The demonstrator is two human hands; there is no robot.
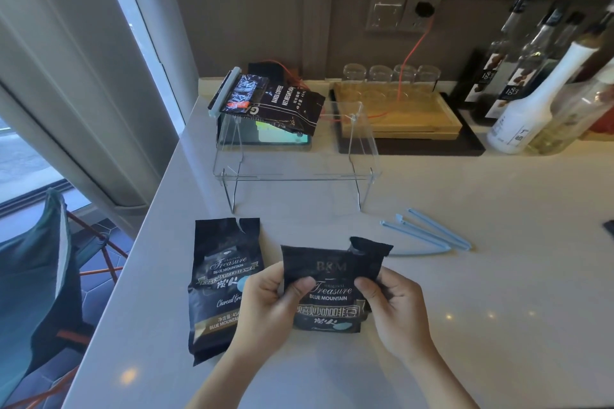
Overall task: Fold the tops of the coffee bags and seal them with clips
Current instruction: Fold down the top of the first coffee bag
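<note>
Coffee bag [332, 279] sits centre-front, held up off the white surface [465, 309] btwn both hands. Left hand [265, 302] grips the bag's left edge, thumb on the front, other fingers [262, 279] curled behind; right hand [395, 305] does the same on the right edge. Both are closed on the bag, pinching approx. at the upper third. Top edge is torn & uneven, w/ a flap sticking up at the right corner [368, 247]. No fold made yet, as far as I can judge.

To do the fold well: flatten the top first, press air out, bring the torn flap level w/ the rest so the edge is straight. Then roll the top down toward the front in one firm crease, thumbs running outward from the middle. Fold deep enough that the torn bit is buried inside, else the clip will likely seal over a gap. Keep one hand pinning the fold while the other reaches for a clip.

Blue clips [428, 236] lie to the right, near but apart from the bag, easiest for the right hand. Second bag [222, 289] lies flat just left of the left hand, top also torn, not folded. A third bag [279, 103] rests on the clear stand [299, 173] at the back, already w/ a clip [224, 93] on its end.
</note>
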